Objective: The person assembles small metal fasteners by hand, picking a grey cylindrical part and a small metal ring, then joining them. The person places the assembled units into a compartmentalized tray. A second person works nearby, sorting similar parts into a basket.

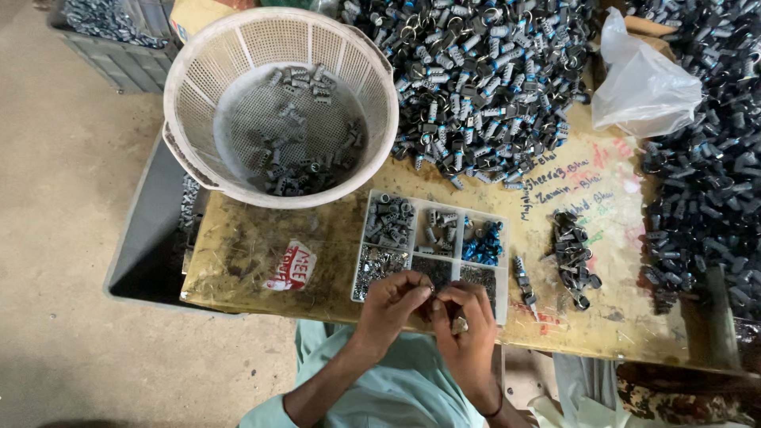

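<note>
My left hand (394, 299) and my right hand (466, 325) meet at the near edge of the worn wooden table (261, 238). Their fingertips pinch a tiny metal part (433, 291) between them; it is too small to make out. Both hands hover over the front of a white compartment tray (504, 273) that holds grey cylinders, blue pieces and small metal bits in separate cells. A ring shows on a right-hand finger.
A white perforated basket (190, 95) with some grey parts sits at the back left. A large heap of grey-and-blue parts (483, 79) fills the back, another heap (705, 182) the right side. A small pile (572, 257), a plastic bag (642, 87) and a grey crate (147, 261) are nearby.
</note>
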Motion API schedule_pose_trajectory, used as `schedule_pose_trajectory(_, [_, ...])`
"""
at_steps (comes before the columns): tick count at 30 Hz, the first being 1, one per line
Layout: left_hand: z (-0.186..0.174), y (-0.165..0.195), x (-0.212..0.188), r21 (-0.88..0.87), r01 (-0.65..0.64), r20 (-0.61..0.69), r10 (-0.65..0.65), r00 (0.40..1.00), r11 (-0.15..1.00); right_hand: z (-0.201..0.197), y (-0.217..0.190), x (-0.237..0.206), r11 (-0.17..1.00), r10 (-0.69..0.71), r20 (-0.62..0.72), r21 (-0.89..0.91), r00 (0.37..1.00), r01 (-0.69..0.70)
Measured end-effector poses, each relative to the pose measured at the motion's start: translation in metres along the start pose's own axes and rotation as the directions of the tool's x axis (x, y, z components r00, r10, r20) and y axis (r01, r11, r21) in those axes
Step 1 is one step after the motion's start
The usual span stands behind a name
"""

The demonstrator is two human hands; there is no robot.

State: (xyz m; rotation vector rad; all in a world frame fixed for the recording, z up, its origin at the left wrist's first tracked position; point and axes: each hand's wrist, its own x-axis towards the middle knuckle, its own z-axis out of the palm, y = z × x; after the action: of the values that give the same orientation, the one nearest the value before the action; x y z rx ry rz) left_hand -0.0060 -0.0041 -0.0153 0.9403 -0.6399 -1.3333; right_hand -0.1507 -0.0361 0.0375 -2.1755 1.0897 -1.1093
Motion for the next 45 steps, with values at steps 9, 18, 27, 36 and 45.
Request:
schedule_pose_trajectory(9, [0.005, 0.021, -0.004, -0.158, 0.153, 0.134, -0.132, 0.982, 0.975, -0.005, -0.004, -0.005, 0.685, 0.498, 0.196, 0.508, 0.845, -0.522])
schedule_pose_trajectory(18, [0.001, 0.024, -0.005, 0.021, 0.114, 0.153, -0.116, 0.981, 0.993, -0.003, -0.007, -0.006, 0.907, 0.275, 0.105, 0.301, 0.956, -0.294])
schedule_pose_trajectory(27, [0.006, 0.019, -0.005, 0.101, -0.023, 0.094, 0.013, 0.995, 0.995, 0.009, 0.0, -0.019, 0.789, 0.392, 0.113, 0.47, 0.913, -0.397])
schedule_pose_trajectory(36, [0.006, 0.023, -0.004, 0.025, 0.022, 0.1, -0.024, 0.995, 0.999, 0.012, 0.012, -0.026, 0.939, 0.266, -0.001, 0.227, 0.964, -0.259])
schedule_pose_trajectory(45, [-0.001, 0.042, -0.002, 0.432, 0.046, 0.165, -0.13, 0.978, 0.901, -0.025, 0.029, -0.009, 0.981, -0.021, 0.311, 0.191, 0.95, -0.04])
